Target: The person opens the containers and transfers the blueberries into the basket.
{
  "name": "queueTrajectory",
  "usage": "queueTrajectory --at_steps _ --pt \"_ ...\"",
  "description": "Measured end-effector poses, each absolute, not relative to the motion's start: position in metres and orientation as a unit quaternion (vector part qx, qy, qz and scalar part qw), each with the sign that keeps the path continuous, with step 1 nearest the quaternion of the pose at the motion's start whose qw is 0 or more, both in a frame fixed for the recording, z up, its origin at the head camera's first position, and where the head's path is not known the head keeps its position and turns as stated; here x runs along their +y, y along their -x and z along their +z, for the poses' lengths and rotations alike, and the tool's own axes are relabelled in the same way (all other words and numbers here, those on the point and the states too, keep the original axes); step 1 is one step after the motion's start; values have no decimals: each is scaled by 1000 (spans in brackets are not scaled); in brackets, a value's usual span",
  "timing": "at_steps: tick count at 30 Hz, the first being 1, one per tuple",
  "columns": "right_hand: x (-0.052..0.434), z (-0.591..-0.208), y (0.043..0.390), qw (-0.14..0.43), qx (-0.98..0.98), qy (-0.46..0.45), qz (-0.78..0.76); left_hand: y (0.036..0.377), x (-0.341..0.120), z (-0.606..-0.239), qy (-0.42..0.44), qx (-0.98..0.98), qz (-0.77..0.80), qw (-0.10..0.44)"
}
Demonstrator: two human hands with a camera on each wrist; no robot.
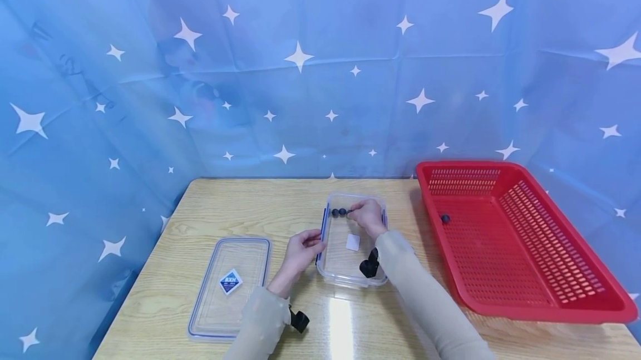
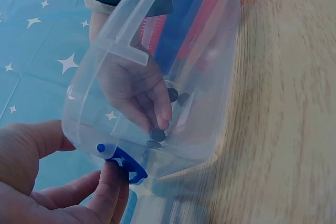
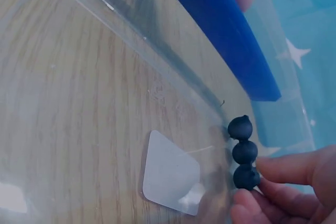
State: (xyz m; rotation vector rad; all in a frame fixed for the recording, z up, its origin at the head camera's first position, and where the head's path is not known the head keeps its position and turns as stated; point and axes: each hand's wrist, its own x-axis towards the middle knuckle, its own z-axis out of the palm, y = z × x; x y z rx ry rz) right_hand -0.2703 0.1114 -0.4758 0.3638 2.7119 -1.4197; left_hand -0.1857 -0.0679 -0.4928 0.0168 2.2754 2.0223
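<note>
Three dark berries (image 3: 242, 153) in a row inside the clear box (image 1: 333, 276), at its far end against the wall, touching one another; the row's long axis across the box, running left from the right hand (image 1: 368, 216). Nearest berry pinched at that hand's fingertips (image 3: 278, 169), thumb below and finger above, the other two just beyond it toward the left wall. Seen through the box wall from the left wrist view, the same fingers pointing down at the berries on the floor of the box. White label (image 3: 170, 174) stuck to the box floor, nearer the wrist than the berries. Left hand (image 1: 300, 251) outside the box on its left long side, fingers curled round the rim by the blue clip (image 2: 126, 162), gripping and steadying; well short of the berries, so the right hand clearly the nearer one. Lid (image 1: 227, 287) flat on the surface (image 1: 260, 204), left of the left hand. Red basket (image 1: 521, 237) right of the right hand, a fourth dark berry (image 1: 444, 218) on its floor near the left wall.
</note>
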Motion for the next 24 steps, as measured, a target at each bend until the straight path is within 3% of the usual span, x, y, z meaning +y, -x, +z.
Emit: queueTrajectory --at_steps 24 --pt "114 -483 276 83 885 -91 -449 186 -68 -494 -6 746 664 47"
